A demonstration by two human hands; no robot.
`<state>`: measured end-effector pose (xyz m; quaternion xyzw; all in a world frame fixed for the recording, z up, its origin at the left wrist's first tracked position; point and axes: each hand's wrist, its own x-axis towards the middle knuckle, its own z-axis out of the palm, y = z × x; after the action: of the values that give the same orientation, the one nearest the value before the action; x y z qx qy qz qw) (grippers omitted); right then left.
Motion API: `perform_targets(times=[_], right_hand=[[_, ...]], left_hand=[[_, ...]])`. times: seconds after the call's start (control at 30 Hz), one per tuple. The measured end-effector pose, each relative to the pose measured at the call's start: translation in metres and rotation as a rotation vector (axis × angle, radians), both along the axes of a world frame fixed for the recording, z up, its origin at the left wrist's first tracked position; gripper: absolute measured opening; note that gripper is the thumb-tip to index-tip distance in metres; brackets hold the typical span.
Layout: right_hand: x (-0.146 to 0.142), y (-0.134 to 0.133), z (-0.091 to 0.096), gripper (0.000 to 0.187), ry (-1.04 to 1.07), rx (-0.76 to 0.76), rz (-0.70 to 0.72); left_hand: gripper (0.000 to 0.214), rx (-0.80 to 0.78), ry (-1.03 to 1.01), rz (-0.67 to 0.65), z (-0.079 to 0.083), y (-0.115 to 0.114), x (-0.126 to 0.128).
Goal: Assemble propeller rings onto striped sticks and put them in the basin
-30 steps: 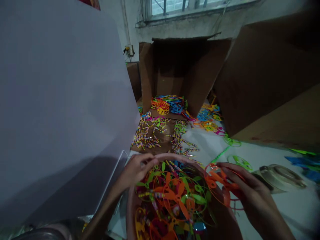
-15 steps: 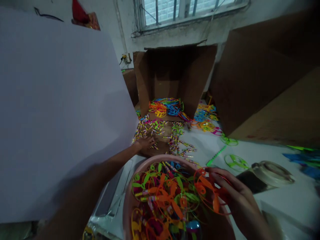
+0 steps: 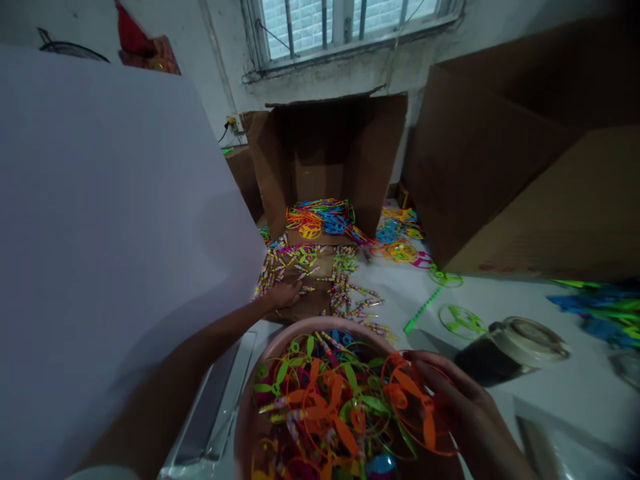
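Observation:
My left hand (image 3: 284, 294) reaches forward and rests on a scatter of small striped plastic sticks (image 3: 341, 293) lying on a brown cardboard sheet (image 3: 314, 301). It seems to hold nothing. My right hand (image 3: 463, 407) grips an orange plastic propeller ring (image 3: 407, 400) above the edge of a pink plastic basin (image 3: 320, 325). The basin is heaped with orange, green and yellow propeller rings with striped sticks among them. Its lower part runs out of view.
A large white board (image 3: 110, 233) fills the left side. Cardboard box flaps (image 3: 325, 160) stand ahead, with stacked colourful rings (image 3: 320, 217) at their foot. A glass jar (image 3: 510, 350) and a green ring (image 3: 461, 322) lie on the white surface to the right.
My left hand has moved off the basin rim and forward onto the sticks. The right hand keeps the orange ring, and the whole view has shifted as my head turned.

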<state>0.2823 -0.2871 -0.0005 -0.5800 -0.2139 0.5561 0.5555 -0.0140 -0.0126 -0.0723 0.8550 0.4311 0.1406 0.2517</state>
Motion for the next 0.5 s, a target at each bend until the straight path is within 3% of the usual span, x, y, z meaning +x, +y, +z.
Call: perform_targets(times=[0.1, 0.2, 0.37, 0.5], right_hand=[[-0.007, 0.0, 0.008, 0.069, 0.112, -0.057, -0.07], [-0.017, 0.003, 0.017, 0.095, 0.229, -0.036, -0.105], [-0.03, 0.011, 0.023, 0.072, 0.414, -0.019, -0.02], [-0.036, 0.017, 0.022, 0.052, 0.552, 0.0, 0.06]], left_hand=[[0.034, -0.068, 0.0, 0.192, -0.008, 0.002, 0.007], [0.034, -0.116, -0.093, 0.359, -0.005, 0.008, 0.013], [0.033, -0.223, -0.333, 0.588, 0.011, 0.014, 0.02], [0.032, -0.385, -0.568, 0.637, 0.024, 0.005, 0.024]])
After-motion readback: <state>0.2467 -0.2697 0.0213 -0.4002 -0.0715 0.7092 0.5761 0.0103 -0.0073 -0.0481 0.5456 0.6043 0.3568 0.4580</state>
